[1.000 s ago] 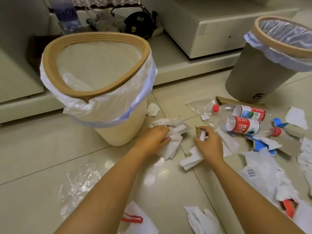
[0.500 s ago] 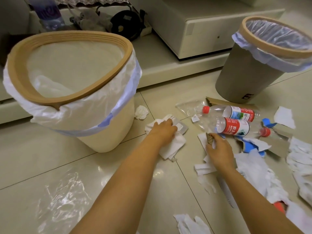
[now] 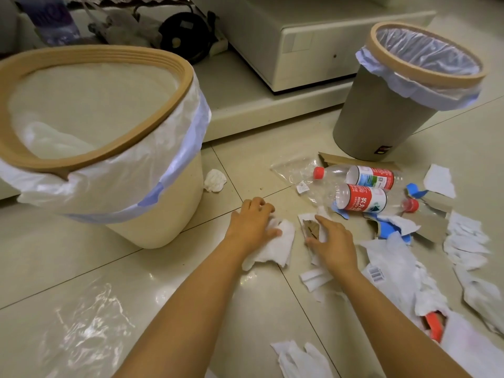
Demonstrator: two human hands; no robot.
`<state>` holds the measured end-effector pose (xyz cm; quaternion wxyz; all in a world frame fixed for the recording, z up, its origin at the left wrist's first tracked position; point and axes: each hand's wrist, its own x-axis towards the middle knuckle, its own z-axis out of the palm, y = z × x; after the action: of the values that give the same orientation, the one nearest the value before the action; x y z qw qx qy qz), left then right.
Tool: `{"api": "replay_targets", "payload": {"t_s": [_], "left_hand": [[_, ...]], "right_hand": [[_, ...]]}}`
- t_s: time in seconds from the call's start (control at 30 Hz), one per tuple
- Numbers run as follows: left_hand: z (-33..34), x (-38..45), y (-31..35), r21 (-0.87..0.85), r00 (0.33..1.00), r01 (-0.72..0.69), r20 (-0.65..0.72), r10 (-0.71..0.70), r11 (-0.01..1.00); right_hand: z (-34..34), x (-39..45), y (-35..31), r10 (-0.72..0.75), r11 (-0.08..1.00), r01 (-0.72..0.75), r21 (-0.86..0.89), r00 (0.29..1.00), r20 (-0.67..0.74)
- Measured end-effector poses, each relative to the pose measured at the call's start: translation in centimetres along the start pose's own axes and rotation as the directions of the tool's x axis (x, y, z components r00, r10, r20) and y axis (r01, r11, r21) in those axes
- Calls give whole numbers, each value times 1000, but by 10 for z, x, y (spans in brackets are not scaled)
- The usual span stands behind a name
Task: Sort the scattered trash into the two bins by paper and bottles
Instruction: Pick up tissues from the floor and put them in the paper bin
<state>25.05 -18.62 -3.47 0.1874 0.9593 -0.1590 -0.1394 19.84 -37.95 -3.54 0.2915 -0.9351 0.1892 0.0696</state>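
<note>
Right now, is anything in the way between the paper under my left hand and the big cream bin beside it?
Nothing visible is. The left hand grips the white paper, and only bare tile floor lies between it and the cream bin. A small paper wad sits farther back, beside the bin.
</note>
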Motion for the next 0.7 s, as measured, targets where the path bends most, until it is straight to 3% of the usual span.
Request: {"api": "replay_targets", "payload": {"t_s": [0.13,0.23,0.4,0.53,0.67,0.7], "left_hand": [[6,-15,-2,32,991,17,133,-21,999],[7,-23,1,-47,979,132,164,-123,990],[-12,-43,5,-191,964,247,153,-219,950],[-41,-58,2,-350,974,216,13,-226,912],[-86,-75,9,-379,965,34,-227,-128,925],[-105,-80,12,-391,976,-22,-209,-65,920]], "right_hand": [[8,-15,-5,-31,999,32,-36,999,36],[15,-29,-10,-78,995,82,-63,995,67],[7,-46,-30,-134,989,133,66,991,18],[-11,-56,-58,-159,961,168,219,986,-58],[-35,-68,-102,-206,889,247,386,968,-144],[-43,-72,-117,-225,864,275,421,960,-165]]}}
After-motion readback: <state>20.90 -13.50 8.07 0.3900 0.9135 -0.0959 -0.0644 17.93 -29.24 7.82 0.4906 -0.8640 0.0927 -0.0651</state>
